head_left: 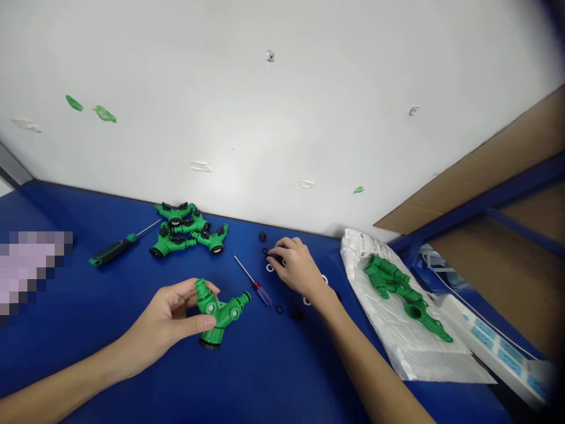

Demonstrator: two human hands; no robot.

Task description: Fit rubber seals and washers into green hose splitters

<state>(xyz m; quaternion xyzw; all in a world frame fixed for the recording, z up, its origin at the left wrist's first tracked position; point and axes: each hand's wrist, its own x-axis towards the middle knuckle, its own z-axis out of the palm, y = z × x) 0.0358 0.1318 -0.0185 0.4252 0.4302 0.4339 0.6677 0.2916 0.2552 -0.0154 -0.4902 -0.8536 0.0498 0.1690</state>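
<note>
My left hand (176,315) grips a green Y-shaped hose splitter (219,318), thumb across its front. The splitter has a black ring at its wide lower end and another on its right outlet. Farther right, my right hand (296,266) is over a scatter of small parts, its thumb and forefinger pinched at a small black rubber ring (265,251). Beside those fingertips lies a white washer (270,268), and a black knob-like piece (263,237) sits just beyond. Other white and black parts are partly hidden under the hand and wrist.
Between my hands lies a small purple-handled screwdriver (263,292). Several green splitters with black levers (189,227) are grouped near the wall, beside a larger green-black screwdriver (115,249). At right, green splitter bodies (388,277) rest on a white padded bag (375,324), next to a power strip (489,341).
</note>
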